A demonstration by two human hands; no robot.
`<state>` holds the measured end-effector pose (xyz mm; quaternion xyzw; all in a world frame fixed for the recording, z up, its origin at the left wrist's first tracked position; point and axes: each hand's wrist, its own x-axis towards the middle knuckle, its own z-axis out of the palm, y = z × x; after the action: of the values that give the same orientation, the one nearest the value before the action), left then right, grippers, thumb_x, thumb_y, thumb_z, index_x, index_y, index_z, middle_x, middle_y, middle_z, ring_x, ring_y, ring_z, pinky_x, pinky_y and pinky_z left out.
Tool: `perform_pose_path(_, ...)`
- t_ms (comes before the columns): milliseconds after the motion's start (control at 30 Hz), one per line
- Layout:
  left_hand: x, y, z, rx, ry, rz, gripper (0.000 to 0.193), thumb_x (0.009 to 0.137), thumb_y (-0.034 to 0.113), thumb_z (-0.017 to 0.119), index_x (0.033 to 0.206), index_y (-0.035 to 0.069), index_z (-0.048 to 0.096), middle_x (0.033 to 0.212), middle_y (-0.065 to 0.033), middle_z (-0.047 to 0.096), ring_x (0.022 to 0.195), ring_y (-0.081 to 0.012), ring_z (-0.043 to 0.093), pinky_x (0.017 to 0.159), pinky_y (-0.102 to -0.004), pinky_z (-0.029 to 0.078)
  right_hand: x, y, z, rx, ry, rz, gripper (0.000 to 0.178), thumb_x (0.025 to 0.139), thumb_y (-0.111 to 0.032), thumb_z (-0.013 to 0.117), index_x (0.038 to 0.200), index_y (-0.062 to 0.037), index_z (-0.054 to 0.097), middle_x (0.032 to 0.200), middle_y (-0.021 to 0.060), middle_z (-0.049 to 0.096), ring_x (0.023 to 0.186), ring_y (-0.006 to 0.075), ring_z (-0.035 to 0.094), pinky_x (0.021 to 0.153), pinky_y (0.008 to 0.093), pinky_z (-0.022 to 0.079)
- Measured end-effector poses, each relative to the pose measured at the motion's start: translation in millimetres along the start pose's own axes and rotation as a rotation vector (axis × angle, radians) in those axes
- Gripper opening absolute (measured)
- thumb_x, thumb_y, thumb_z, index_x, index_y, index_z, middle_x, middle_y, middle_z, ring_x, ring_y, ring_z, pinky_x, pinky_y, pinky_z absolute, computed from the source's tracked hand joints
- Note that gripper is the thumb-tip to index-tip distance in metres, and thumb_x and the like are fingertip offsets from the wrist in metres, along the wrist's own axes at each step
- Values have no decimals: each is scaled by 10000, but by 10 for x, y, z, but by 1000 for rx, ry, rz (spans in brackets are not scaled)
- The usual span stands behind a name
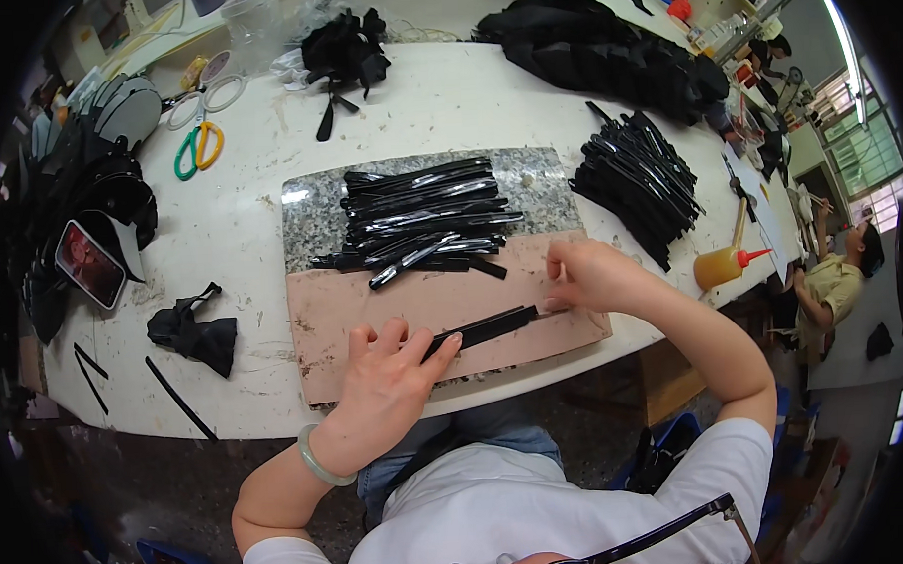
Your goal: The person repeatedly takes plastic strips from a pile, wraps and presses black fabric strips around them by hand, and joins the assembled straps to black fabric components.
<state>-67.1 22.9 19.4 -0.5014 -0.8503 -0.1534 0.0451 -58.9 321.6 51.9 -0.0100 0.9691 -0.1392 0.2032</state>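
On pink mat (pixel 373 315) near table (pixel 445 93) edge: left hand (pixel 390 379) pins black strip (pixel 488 327) flat, grip pressing; right hand (pixel 586 274) pinches its far end. Keep strip taut & straight. Behind mat: strip pile (pixel 420 223).

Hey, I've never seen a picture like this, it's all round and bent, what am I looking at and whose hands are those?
It is one view from a wide camera worn on a person's head, looking down, so straight edges bend. The hands are that person's own. The left hand presses one end of a black strip; the right hand pinches its other end. The strip lies on a pinkish board on a white table. Behind it, on a stone slab, is a pile of strips. Green scissors and a black bow lie left.
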Motion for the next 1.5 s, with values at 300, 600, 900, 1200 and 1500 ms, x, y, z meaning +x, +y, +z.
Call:
perform_pose_path(300,-277,-252,-170,-153,189,-170,358,788,107,675,1146,105,649,1065,-55,604,1021,-265,542,861,-408,389,-130,-426,395,189,110,-440,315,667,-136,790,926,-56,629,886,110,588,912,332,562,802,415,455)
perform_pose_path(600,-1358,-1581,-1049,-159,392,-740,252,860,86,669,1106,33,671,1055,-84,645,980,-190,590,806,-296,475,-111,438,-8,741,496,-241,186,770,18,713,951,0,673,807,51,667,685,139,632,631,257,515)
perform_pose_path(900,-1605,-2163,-880,-233,182,-759,311,843,80,633,1151,51,659,1209,-112,615,1134,-270,547,950,-356,463,86,1874,-540,151,885,142,302,868,-90,685,1116,55,593,1030,119,648,926,238,622,864,320,486)
perform_pose_path(1200,-1842,-2186,-751,-202,237,-804,325,845,112,651,1167,73,653,1209,-82,620,1134,-265,530,900,-349,479,787,-1809,59,205,494,-919,198,797,-184,749,929,-56,676,978,101,647,947,287,622,760,381,529)
perform_pose_path(1500,-1960,-2370,-677,-367,434,-1017,353,863,105,660,1208,55,606,1172,-109,606,1114,-215,562,807,-302,513,1940,-3732,738,52,305,-862,279,790,-294,759,908,-48,703,955,115,674,948,308,627,796,397,513)
